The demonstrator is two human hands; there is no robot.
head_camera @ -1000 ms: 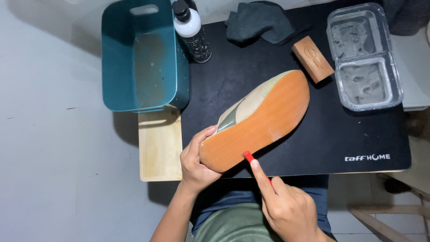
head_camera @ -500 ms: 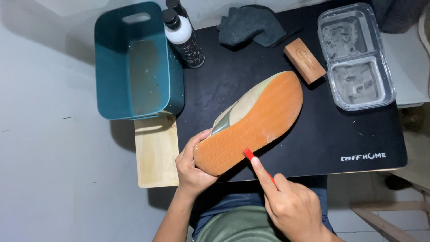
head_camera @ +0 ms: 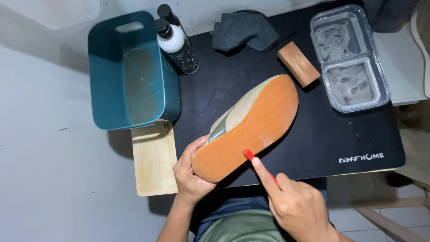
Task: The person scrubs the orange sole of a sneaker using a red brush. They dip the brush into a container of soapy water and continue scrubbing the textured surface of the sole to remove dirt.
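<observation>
Shoe: held sole-up and tilted over the black mat, heel toward the person, toe pointing up and right. Orange ribbed sole faced the camera; a pale green and cream upper showed along its left edge.

Left hand: cupped the heel from the left, fingers curled together round the sole's edge, thumb along the rim.

Right hand: fingers closed on a thin red tool, index finger laid straight along it. The red tip touched the sole near its lower edge, close to the heel. What kind of tool it was could not be told.

Tub: teal, rectangular, with a cut-out handle, just left of the mat; it rested partly on a pale wooden board.

Bottles: two, black-capped, one with a white shoulder, between tub and mat's top edge.

Cloth: dark grey, crumpled, at the mat's top.

Block: brown, just beyond the toe, apart from it.

Tray: clear plastic, two compartments, at the mat's right top corner.
</observation>
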